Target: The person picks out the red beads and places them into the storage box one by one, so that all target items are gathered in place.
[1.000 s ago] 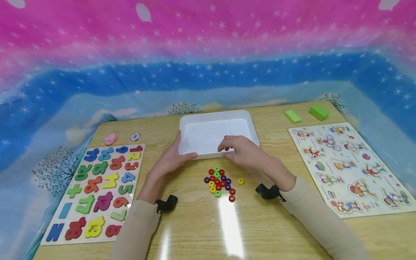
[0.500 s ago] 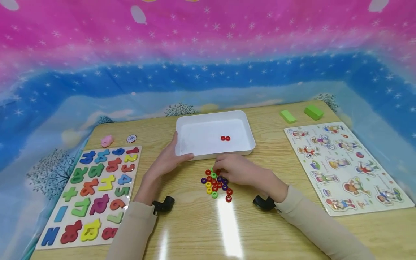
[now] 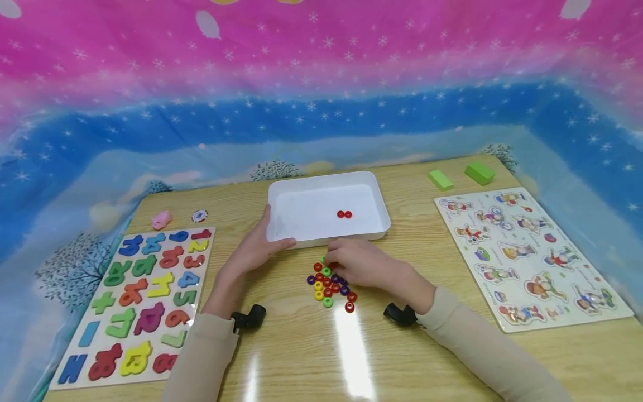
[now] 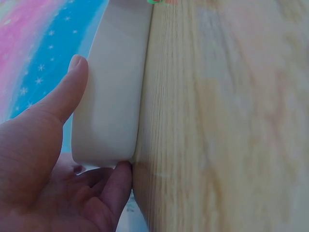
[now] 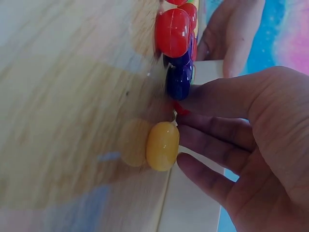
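Observation:
My left hand [image 3: 249, 249] grips the near-left corner of a white plastic tray [image 3: 306, 215], thumb along the front wall, fingers curled against the side. Two red ring beads [image 3: 348, 214] lie side by side in the tray. In front of it is a loose cluster of small ring beads [image 3: 327, 283], red, yellow, green and purple. At the cluster's upper right my right hand [image 3: 360, 262] reaches down; in the right wrist view its thumb and fingers pinch a mostly hidden red bead [image 5: 181, 108]. Beside those fingers stand a purple bead [image 5: 179, 82] and a yellow bead [image 5: 162, 146].
A number puzzle board [image 3: 128, 312] lies at left, below a pink pig figure [image 3: 161, 219] and a poker chip [image 3: 199, 215]. On the right is a picture puzzle board [image 3: 532, 257], with two green blocks [image 3: 479, 173] behind it. A printed cloth hangs around the table.
My right hand has come back from over the tray to the bead cluster, where its fingers close on a red bead. Two red beads now show in the tray. The left hand stays at the corner.

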Demonstrator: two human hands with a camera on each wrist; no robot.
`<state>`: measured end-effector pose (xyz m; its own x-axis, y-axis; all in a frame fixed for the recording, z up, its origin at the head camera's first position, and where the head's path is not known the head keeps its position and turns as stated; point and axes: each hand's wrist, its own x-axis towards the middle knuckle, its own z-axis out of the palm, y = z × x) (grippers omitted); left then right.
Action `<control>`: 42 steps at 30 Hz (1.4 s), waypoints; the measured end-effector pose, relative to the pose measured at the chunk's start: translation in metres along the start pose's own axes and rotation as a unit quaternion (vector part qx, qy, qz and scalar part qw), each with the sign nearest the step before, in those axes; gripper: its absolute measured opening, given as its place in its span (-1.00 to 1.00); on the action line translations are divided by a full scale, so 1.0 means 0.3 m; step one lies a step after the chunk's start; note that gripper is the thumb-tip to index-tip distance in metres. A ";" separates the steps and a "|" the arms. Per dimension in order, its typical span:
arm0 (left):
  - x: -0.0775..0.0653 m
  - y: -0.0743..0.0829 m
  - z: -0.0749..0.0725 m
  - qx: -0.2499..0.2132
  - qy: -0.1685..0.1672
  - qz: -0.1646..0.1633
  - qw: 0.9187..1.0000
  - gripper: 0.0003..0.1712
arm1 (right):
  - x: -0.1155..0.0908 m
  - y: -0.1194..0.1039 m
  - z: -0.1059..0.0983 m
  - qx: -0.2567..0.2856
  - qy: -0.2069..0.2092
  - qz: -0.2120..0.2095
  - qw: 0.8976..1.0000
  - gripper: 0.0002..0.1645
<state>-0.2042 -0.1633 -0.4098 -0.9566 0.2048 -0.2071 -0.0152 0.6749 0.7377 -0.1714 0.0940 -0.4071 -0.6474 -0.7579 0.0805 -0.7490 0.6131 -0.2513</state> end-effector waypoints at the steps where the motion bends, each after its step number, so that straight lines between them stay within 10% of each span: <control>1: 0.000 -0.001 0.000 -0.001 0.000 0.002 1.000 0.32 | 0.003 -0.001 0.000 0.002 -0.001 0.001 1.000 -0.85; 23: 0.005 0.002 0.000 -0.006 0.000 -0.007 1.000 0.34 | 0.085 0.089 -0.165 0.058 0.089 0.078 0.991 -0.84; 42: -0.001 -0.003 0.009 0.013 0.010 -0.006 1.000 0.28 | 0.121 0.262 -0.093 -0.015 0.067 0.210 0.975 -0.71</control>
<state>-0.2031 -0.1620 -0.4121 -0.9620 0.1821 -0.2033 -0.0203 0.6950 0.7187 -0.2576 0.1209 -0.3971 -0.9088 -0.4042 0.1035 -0.4169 0.8705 -0.2615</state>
